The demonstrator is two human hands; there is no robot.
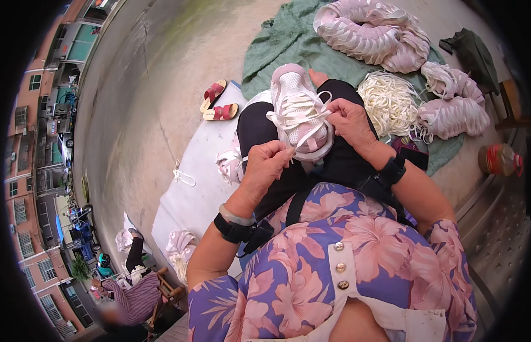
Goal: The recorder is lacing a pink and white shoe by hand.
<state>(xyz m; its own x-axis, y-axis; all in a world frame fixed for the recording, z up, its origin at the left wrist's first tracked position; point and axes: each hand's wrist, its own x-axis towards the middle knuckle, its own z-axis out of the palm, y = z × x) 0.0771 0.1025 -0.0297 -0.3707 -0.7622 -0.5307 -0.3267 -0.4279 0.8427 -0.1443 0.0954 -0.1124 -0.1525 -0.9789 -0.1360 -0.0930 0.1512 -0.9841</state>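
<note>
A white and pink shoe upper (289, 82) lies between my thighs, its rounded toe pointing away from me. White shoelace (293, 121) crosses its front in several rows. Close to the upper's near end, my left hand (262, 170) is closed, pinching a lace end between thumb and fingers. My right hand (351, 123) is closed too, gripping lace at the upper's right side. The lace inside the right fingers is partly hidden.
Right of my knee sits a heap of loose white laces (386, 102). Bundled shoe uppers (368, 35) rest on a green cloth (262, 60). Red sandals (220, 112) stand by a white sheet (185, 154). A bottle (498, 160) is far right; another person (134, 299) sits lower left.
</note>
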